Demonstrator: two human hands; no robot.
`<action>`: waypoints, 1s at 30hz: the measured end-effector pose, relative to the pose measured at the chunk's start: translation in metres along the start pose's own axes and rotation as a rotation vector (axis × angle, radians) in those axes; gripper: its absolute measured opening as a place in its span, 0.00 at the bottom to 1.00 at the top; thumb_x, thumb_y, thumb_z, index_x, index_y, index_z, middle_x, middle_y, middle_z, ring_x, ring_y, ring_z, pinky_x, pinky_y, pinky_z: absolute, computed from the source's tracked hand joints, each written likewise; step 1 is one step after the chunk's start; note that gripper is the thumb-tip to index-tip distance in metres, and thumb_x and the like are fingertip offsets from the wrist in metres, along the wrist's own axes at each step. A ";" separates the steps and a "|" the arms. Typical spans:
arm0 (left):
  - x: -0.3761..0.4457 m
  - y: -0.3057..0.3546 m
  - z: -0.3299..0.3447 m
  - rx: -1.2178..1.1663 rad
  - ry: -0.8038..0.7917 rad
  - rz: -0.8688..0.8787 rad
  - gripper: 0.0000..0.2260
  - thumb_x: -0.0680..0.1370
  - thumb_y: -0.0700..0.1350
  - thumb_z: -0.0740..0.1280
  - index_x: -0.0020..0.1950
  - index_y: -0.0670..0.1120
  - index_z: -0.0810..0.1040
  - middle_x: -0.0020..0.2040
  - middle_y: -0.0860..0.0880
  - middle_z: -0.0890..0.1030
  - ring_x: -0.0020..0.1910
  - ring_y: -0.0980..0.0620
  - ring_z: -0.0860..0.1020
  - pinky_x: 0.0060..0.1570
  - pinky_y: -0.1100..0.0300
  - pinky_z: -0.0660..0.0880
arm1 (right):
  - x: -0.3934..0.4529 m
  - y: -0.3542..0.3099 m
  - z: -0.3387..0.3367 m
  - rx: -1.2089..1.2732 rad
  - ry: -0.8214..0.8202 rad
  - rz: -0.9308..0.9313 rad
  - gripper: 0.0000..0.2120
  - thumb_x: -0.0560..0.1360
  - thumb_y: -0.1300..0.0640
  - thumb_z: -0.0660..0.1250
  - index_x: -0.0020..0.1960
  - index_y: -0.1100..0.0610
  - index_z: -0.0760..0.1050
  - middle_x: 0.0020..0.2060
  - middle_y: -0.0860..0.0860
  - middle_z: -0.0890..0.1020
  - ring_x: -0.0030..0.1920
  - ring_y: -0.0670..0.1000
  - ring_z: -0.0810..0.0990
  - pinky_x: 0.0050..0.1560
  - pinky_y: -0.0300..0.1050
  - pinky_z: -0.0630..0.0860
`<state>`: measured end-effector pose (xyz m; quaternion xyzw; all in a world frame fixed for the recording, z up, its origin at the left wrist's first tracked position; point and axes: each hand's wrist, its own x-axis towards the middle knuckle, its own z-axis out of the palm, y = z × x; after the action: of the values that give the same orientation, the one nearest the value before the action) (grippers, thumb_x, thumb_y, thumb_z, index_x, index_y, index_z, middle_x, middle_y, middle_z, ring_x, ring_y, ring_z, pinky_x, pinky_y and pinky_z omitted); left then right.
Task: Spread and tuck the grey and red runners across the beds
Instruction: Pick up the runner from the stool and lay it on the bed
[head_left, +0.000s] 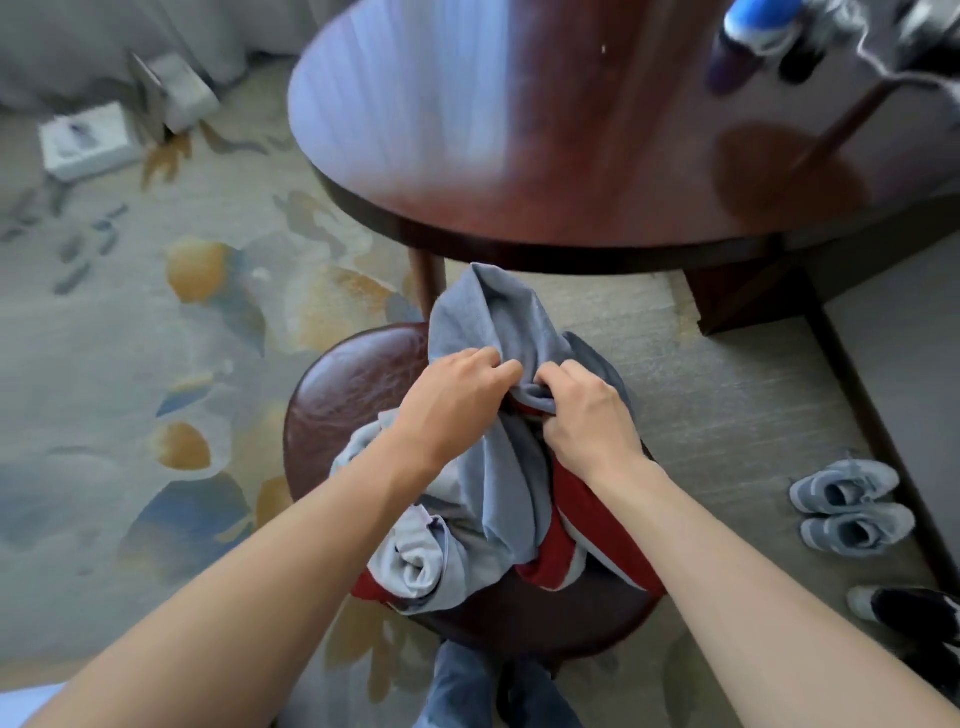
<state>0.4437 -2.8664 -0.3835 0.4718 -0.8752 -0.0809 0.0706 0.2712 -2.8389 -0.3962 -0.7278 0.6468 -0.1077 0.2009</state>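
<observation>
Both mitts, left hand (457, 395) and right hand (582, 415), bunching grey runner (498, 499) on stool (353, 384). Red runner (571, 519) tangled underneath; best lift slow, shake loose first.

Both hands meet over the stool (332, 410), the left hand (457, 395) just beside the right hand (584, 410), each gripping the bunched runners (493, 467) heaped on the seat. Beyond the stool stands the round table (519, 156). Right of the stool, a pair of shoes (852, 509) sits on the carpet (130, 364), with another shoe (904, 605) nearer. Far left, well apart, a box (88, 140) lies on the floor.
</observation>
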 end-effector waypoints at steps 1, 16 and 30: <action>-0.004 -0.003 -0.015 0.005 0.014 0.000 0.09 0.68 0.30 0.67 0.41 0.43 0.73 0.34 0.47 0.72 0.30 0.45 0.72 0.25 0.53 0.68 | 0.002 -0.012 -0.009 -0.005 0.014 -0.011 0.11 0.69 0.70 0.64 0.48 0.57 0.73 0.43 0.52 0.76 0.43 0.58 0.77 0.38 0.46 0.66; -0.089 -0.047 -0.140 0.127 0.154 -0.102 0.12 0.64 0.36 0.77 0.38 0.45 0.74 0.33 0.48 0.73 0.28 0.49 0.72 0.28 0.59 0.68 | -0.017 -0.138 -0.018 0.087 -0.147 -0.208 0.37 0.64 0.42 0.76 0.67 0.49 0.65 0.56 0.46 0.74 0.56 0.48 0.74 0.55 0.48 0.76; -0.100 -0.041 -0.100 0.097 0.312 -0.159 0.07 0.69 0.37 0.72 0.44 0.45 0.79 0.34 0.48 0.73 0.30 0.48 0.72 0.29 0.58 0.68 | 0.000 -0.141 0.020 0.129 0.134 -0.049 0.14 0.69 0.52 0.72 0.40 0.51 0.66 0.32 0.52 0.79 0.35 0.61 0.79 0.35 0.51 0.74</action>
<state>0.5516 -2.8130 -0.2987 0.5493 -0.8163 0.0303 0.1763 0.4057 -2.8239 -0.3530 -0.7203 0.6323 -0.2023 0.2010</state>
